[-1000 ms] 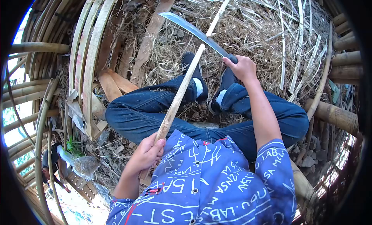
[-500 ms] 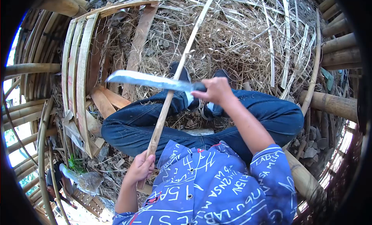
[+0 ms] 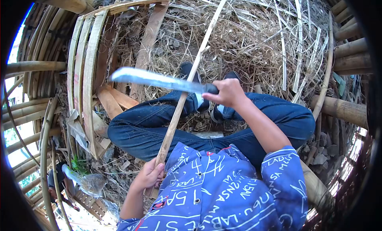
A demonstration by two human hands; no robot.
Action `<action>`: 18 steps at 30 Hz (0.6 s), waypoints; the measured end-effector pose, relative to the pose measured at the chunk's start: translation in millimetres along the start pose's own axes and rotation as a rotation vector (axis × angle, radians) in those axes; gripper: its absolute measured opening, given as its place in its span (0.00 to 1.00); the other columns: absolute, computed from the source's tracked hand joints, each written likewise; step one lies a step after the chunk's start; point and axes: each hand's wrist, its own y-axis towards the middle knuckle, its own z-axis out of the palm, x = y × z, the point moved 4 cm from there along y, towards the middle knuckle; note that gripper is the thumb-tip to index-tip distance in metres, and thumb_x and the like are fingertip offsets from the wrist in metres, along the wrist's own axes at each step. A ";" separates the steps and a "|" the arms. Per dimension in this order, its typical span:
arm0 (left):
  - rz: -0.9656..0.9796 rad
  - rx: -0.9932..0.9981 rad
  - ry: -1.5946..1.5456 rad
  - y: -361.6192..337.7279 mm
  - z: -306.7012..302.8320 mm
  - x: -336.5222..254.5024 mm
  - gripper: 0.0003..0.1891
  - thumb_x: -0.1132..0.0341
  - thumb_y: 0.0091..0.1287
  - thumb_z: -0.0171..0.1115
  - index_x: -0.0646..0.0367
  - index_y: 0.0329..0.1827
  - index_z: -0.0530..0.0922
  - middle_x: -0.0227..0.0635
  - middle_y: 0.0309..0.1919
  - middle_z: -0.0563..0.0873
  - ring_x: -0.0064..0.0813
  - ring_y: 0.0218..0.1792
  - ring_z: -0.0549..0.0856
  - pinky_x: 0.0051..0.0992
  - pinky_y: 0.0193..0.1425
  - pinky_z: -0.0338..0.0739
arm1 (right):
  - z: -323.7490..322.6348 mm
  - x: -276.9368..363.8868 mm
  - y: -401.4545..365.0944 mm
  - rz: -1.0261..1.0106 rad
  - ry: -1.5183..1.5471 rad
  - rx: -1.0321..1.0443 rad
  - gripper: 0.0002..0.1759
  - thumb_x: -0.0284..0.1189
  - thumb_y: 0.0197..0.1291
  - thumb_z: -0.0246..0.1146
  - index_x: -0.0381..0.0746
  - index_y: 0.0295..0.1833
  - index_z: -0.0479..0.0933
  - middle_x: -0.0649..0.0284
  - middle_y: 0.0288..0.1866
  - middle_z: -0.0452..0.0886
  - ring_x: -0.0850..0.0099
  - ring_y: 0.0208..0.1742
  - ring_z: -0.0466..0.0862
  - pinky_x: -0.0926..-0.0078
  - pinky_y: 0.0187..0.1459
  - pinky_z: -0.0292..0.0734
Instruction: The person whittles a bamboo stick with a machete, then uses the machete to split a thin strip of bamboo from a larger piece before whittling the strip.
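Note:
In my right hand (image 3: 229, 91) is the black handle of a machete (image 3: 155, 80), its long pale blade pointing left. The blade crosses over a long bamboo strip (image 3: 173, 125) just below its middle and looks slightly blurred. My left hand (image 3: 149, 174) is wrapped round the near end of that strip, close beside my shirt. From there the strip slants up and away between my bent knees, past my shoes. A small raised node (image 3: 205, 49) stands out on it beyond the blade.
Shavings (image 3: 246, 44) and thin strips cover the ground ahead. A slatted wooden frame (image 3: 85, 67) stands at left, with a short board (image 3: 109, 103) near my knee. Bamboo poles (image 3: 342, 109) lie at right. Bamboo walls curve round both sides; a person (image 3: 57, 183) is beyond the left one.
The view has shifted slightly, moving everything a little to the right. The machete still crosses the strip at about the same place, and both hands keep their grip.

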 end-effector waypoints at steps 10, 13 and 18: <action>0.021 0.028 0.025 -3.2 10.9 3.5 0.05 0.66 0.78 0.47 0.57 0.42 0.67 0.24 0.19 0.68 0.13 0.15 0.66 0.19 0.16 0.64 | -26.2 -75.6 27.2 0.368 -0.013 -0.078 0.40 0.71 0.54 0.55 0.41 0.29 0.85 0.53 0.24 0.84 0.56 0.32 0.88 0.58 0.37 0.81; -0.033 0.048 -0.017 -5.9 8.6 4.1 0.05 0.66 0.78 0.47 0.56 0.42 0.67 0.24 0.19 0.69 0.13 0.15 0.66 0.18 0.17 0.64 | -21.7 -45.1 10.8 0.309 0.134 -0.089 0.39 0.71 0.55 0.56 0.42 0.27 0.83 0.53 0.21 0.83 0.54 0.29 0.87 0.56 0.36 0.81; -0.012 0.034 -0.007 -26.5 0.0 11.5 0.06 0.65 0.77 0.50 0.57 0.48 0.70 0.21 0.21 0.71 0.11 0.18 0.68 0.16 0.19 0.66 | -27.0 -39.6 4.5 0.123 -0.067 -0.048 0.42 0.75 0.49 0.56 0.43 0.28 0.84 0.55 0.21 0.83 0.57 0.27 0.87 0.59 0.33 0.81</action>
